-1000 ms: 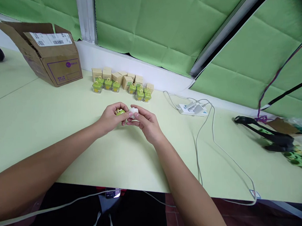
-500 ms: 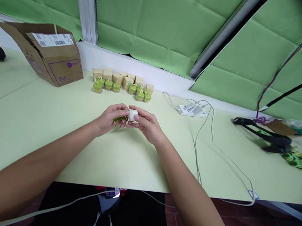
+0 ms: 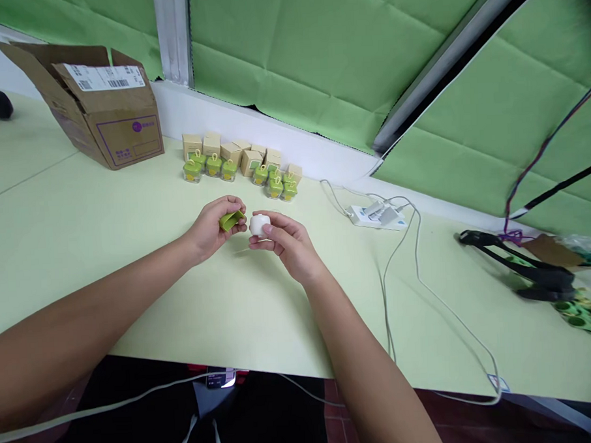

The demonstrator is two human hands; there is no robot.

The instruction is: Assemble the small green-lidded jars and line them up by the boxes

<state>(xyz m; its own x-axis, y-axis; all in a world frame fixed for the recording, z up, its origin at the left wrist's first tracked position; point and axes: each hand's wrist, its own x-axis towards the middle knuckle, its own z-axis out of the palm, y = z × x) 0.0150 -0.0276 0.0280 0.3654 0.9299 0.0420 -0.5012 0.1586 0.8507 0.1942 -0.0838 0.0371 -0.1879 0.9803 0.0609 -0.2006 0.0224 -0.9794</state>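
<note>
My left hand [image 3: 211,229] is closed around a small green lid [image 3: 231,220], held just above the pale green table [image 3: 130,255]. My right hand [image 3: 285,243] pinches a small white rounded piece [image 3: 260,224] between thumb and fingers. The two pieces are a short gap apart at the middle of the table. Behind them stands a row of several small green-lidded jars [image 3: 274,184] and tan cubes [image 3: 248,161] along the white ledge.
An open cardboard box [image 3: 105,119] sits at the back left. A white power strip [image 3: 376,215] with cables trailing to the front edge lies right of centre. A black clamp-like tool [image 3: 527,270] and green patterned items [image 3: 586,310] lie at far right.
The green lid and white piece were together in my hands; they have come apart, the left hand drawing the lid leftward and tilting it up.
</note>
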